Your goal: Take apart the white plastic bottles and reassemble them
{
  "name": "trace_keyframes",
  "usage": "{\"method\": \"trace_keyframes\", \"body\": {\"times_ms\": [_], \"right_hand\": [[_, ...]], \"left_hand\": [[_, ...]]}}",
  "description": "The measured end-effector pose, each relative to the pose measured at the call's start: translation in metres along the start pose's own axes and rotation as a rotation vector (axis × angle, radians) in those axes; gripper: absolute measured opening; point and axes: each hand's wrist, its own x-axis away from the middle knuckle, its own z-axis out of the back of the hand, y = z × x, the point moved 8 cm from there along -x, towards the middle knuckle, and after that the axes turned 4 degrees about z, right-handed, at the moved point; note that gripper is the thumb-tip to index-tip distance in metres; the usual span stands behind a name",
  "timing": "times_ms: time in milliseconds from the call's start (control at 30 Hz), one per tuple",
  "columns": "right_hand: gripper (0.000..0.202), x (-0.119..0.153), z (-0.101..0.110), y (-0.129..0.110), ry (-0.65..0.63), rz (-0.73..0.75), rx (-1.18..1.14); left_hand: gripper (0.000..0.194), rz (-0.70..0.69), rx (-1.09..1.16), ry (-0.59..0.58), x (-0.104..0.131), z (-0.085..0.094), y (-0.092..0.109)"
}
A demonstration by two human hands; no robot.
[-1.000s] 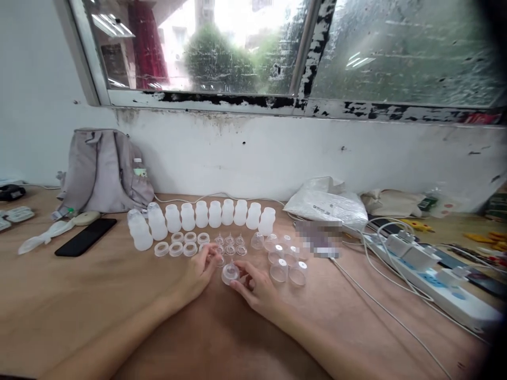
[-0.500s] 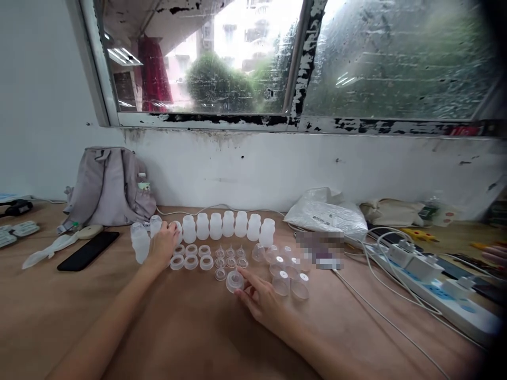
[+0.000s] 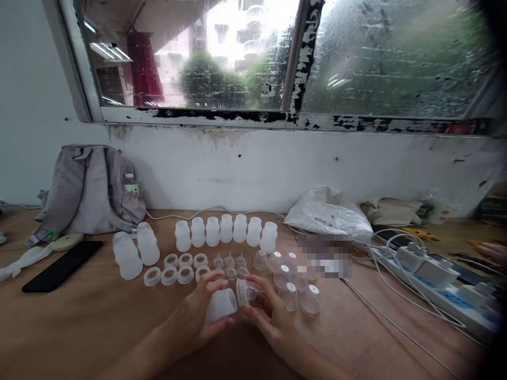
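Observation:
My left hand [image 3: 202, 311] is wrapped round a frosted bottle [image 3: 222, 306], tipped on its side with its mouth to the right. Facing that mouth, a clear ring with a nipple in it [image 3: 247, 292] is held in my right hand [image 3: 269, 311]; a small gap parts the two pieces. Behind my hands lie several white rings [image 3: 185, 274], several clear nipples [image 3: 229, 261] and, to the right, clear domed caps [image 3: 309, 302]. A row of upright frosted bottles [image 3: 213, 231] stands further back, with two assembled-looking bottles [image 3: 127, 256] at its left.
At the left are a grey backpack [image 3: 91, 184] and a black phone [image 3: 63, 266]. A silvery plastic bag [image 3: 328, 216], a power strip [image 3: 431, 290] and white cables lie to the right. Another person's hand [image 3: 495, 252] shows at the right edge.
My left hand has brought a bottle from the back row to the front centre. My right hand has raised and turned the clear ring toward it. The view has shifted slightly.

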Motion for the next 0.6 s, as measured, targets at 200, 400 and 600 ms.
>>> {"method": "trace_keyframes", "body": {"times_ms": [200, 400, 600], "right_hand": [[0.04, 0.003, -0.007, 0.004, -0.103, -0.046, 0.06], [0.042, 0.002, -0.006, 0.005, -0.094, -0.006, 0.02], [0.032, 0.002, -0.009, 0.013, -0.149, -0.125, -0.003]], "left_hand": [[0.061, 0.152, 0.009, 0.008, 0.008, -0.01, -0.023], [0.038, 0.067, -0.17, 0.011, 0.01, -0.021, -0.013], [0.043, 0.117, -0.3, 0.027, 0.012, -0.023, -0.015]]}}
